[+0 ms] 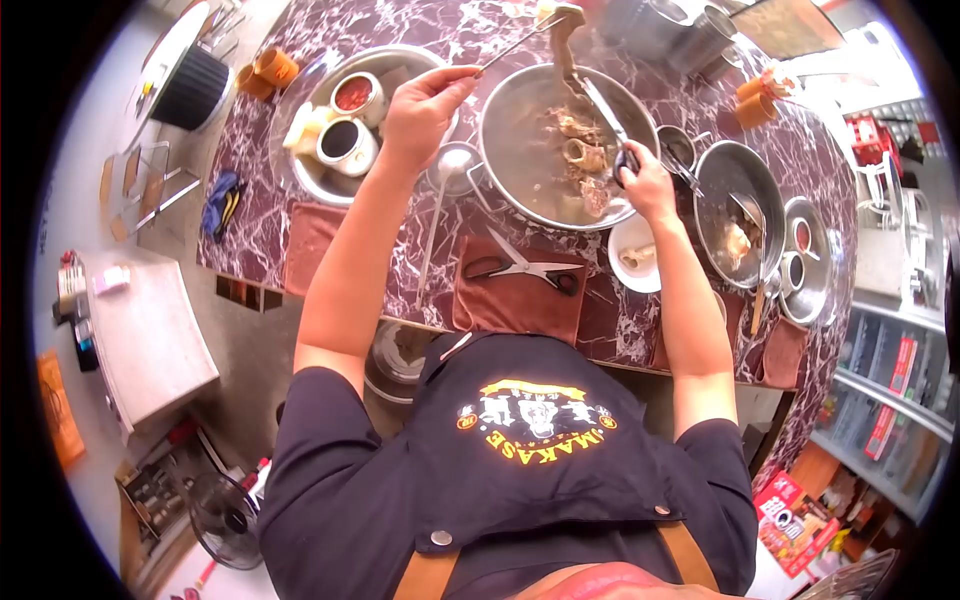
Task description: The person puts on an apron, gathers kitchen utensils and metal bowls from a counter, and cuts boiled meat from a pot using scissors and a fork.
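Observation:
My left hand (432,112) is closed round a thin metal rod (512,46) that slants up to a long strip of brown meat (566,42). Whether the rod is a fork or a skewer I cannot make out. The strip hangs over a large steel pot (490,130). In my right hand (642,182) is a pair of scissors (604,112) with dark handles, its blades reaching the strip's lower end. Meaty bones (584,155) sit in the pot's cloudy broth. Another pair of scissors (522,266) lies spread on a brown cloth (480,305) before me.
A steel basin (330,190) at left holds jars of red and dark sauce. Beside the pot lies a long-handled ladle (437,215). A white bowl (625,270) with a bone, a dark pan (712,200) and a steel tray (822,285) stand at right. Cups line the table.

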Available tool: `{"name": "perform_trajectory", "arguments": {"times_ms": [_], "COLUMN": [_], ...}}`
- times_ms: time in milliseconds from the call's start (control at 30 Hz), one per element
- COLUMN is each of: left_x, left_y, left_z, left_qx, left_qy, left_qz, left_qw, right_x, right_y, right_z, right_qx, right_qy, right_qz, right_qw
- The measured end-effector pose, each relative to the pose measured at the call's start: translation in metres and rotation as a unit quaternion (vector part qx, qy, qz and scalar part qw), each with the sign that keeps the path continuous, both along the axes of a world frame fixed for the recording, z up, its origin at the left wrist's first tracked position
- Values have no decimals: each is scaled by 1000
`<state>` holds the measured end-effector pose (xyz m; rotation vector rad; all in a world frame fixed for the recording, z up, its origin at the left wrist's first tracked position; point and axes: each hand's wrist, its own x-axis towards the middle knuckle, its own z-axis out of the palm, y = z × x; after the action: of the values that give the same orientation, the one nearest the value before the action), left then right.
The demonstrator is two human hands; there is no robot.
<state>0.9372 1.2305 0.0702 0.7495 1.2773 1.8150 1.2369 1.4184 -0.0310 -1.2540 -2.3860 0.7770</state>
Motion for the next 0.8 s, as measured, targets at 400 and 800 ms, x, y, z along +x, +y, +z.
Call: {"name": "perform_trajectory", "arguments": {"times_ms": [400,800], "left_x": [-65,-99], "left_y": [-5,14], "left_z": [69,182], "left_qx": [-23,15], "left_qy": [-21,153], "left_qz": [19,94], "left_qw": [999,984], "right_x": [2,53], "right_y": [-48,-79], "right_z": [20,8], "right_qx": [-83,-125], "right_qy": [31,127], "right_qz": [-26,-60], "right_qw": [996,982]}}
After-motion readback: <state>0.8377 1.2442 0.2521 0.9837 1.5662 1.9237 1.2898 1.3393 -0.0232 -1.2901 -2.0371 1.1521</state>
